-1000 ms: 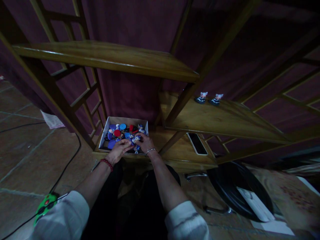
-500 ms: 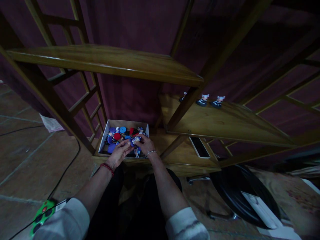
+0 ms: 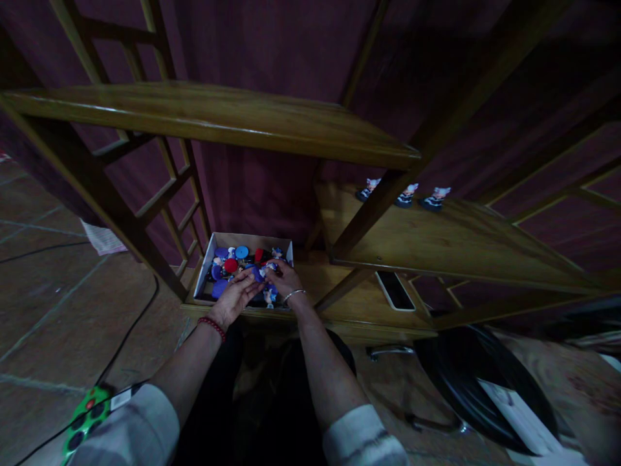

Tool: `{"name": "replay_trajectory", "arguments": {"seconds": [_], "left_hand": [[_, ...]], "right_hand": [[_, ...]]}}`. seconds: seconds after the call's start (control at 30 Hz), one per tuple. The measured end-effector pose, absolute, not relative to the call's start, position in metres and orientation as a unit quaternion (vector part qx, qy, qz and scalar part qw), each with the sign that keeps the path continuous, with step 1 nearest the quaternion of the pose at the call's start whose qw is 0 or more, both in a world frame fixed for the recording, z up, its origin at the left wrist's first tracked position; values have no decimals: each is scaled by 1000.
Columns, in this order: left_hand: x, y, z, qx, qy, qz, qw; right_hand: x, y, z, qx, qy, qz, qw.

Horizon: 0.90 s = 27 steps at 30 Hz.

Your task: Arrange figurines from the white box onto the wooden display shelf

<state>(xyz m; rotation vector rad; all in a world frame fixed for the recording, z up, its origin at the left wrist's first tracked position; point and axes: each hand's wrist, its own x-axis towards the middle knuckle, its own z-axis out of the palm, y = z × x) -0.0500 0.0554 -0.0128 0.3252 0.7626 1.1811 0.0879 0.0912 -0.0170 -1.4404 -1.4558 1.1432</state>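
Over the front of an open cardboard box (image 3: 204,272), both hands hold one small blue-and-white figurine (image 3: 262,271). My left hand (image 3: 237,294) pinches its purple-blue base from the left. From the right, the fingers of my right hand (image 3: 285,279) close on its upper part, which they partly hide. Beneath and around the hands the box is full of similar figurines and round bases, among them a light blue disc (image 3: 241,252) and a red one (image 3: 230,265). Three figurines (image 3: 435,197) stand in a row on the wooden shelf at the right.
The box rests on the low board of a wooden shelf unit (image 3: 213,123), its upper board overhanging at the back. A white-edged phone (image 3: 395,291) lies to the right. A black round seat (image 3: 480,382) is at lower right; a green power strip (image 3: 87,421) is on the floor at left.
The view has shifted slightly, so the shelves and box appear a little further right. Both hands keep their hold on the figurine, with only a slight change in its angle.
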Motion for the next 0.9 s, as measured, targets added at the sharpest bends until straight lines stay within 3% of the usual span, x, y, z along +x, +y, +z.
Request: {"name": "replay_trajectory", "arguments": {"seconds": [0.33, 0.9], "left_hand": [[-51, 55, -15, 161, 324, 533, 765], [-50, 57, -25, 183, 355, 504, 766]], "right_hand": [[86, 87, -8, -554, -503, 514, 419], [94, 87, -13, -552, -593, 418, 411]]}}
